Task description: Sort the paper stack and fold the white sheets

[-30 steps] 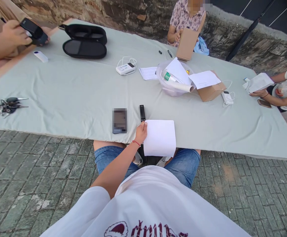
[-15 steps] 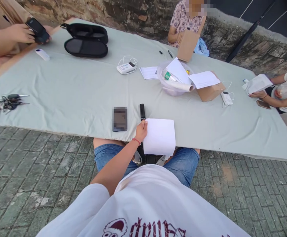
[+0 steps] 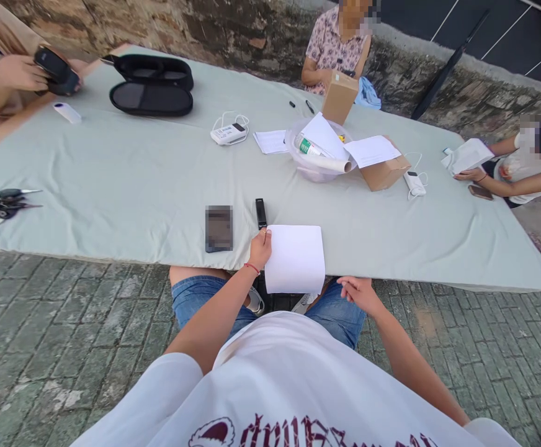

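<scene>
A white sheet of paper [image 3: 295,257] lies at the near edge of the table and hangs over it. My left hand [image 3: 260,249] pinches the sheet's upper left corner, fingers closed on it. My right hand [image 3: 360,292] hovers above my right knee, just right of the sheet's lower edge, its fingers loosely apart and holding nothing. A small black device [image 3: 260,213] lies just beyond my left hand. A dark phone [image 3: 219,228] lies to its left.
The grey cloth-covered table [image 3: 112,180] carries keys [image 3: 0,203], an open black case [image 3: 152,85], a white device with a cable [image 3: 228,131], a clear bowl of papers [image 3: 317,155] and cardboard boxes [image 3: 383,171]. Three other people sit around it. The ground is brick paving.
My right hand has come into view beside my right knee. The view has shifted slightly. My left hand still holds the sheet's corner.
</scene>
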A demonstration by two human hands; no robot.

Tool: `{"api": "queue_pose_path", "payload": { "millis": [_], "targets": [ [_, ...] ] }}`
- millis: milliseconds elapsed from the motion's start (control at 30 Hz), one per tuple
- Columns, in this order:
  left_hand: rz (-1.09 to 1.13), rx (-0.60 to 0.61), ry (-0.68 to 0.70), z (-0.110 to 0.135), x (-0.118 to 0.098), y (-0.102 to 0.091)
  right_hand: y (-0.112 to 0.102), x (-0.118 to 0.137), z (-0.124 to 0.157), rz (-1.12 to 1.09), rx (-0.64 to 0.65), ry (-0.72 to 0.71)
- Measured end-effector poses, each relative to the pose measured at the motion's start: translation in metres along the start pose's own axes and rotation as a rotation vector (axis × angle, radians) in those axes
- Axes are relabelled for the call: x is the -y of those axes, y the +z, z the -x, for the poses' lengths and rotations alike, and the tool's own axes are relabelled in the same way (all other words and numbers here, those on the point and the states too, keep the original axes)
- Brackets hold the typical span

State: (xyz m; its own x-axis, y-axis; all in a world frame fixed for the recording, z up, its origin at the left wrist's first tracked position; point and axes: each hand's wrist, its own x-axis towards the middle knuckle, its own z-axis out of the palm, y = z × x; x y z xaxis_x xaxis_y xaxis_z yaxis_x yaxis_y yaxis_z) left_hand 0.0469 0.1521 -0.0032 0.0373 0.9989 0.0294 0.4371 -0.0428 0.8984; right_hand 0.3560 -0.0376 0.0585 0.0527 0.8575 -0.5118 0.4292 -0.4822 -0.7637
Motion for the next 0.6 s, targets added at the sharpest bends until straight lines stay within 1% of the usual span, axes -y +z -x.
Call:
{"api": "queue_pose_path", "payload": {
  "millis": [67,100,200,267,333,467,600],
  "targets": [
    [-0.001,-0.004,-0.004,0.000,0.000,0.000,-0.003,0.015,-0.040,-0.018,-0.191,-0.085],
    [0.000,-0.008,-0.009,0.000,-0.001,0.001,-0.003,0.021,-0.060,-0.015,-0.271,-0.104],
    [-0.002,-0.019,-0.011,0.001,-0.002,0.001,0.006,0.037,-0.107,0.078,-0.446,-0.126],
    [0.000,-0.026,-0.005,0.001,-0.003,0.001,0.016,0.045,-0.127,0.117,-0.480,-0.147],
    [0.002,-0.028,-0.005,0.001,-0.003,0.001,0.025,0.052,-0.137,0.133,-0.473,-0.164],
    [0.018,-0.028,-0.023,0.001,-0.005,0.001,0.035,0.061,-0.145,0.131,-0.455,-0.175],
    [0.055,-0.011,-0.031,0.001,-0.007,0.000,0.033,0.063,-0.150,0.051,-0.451,-0.169]
  ]
}}
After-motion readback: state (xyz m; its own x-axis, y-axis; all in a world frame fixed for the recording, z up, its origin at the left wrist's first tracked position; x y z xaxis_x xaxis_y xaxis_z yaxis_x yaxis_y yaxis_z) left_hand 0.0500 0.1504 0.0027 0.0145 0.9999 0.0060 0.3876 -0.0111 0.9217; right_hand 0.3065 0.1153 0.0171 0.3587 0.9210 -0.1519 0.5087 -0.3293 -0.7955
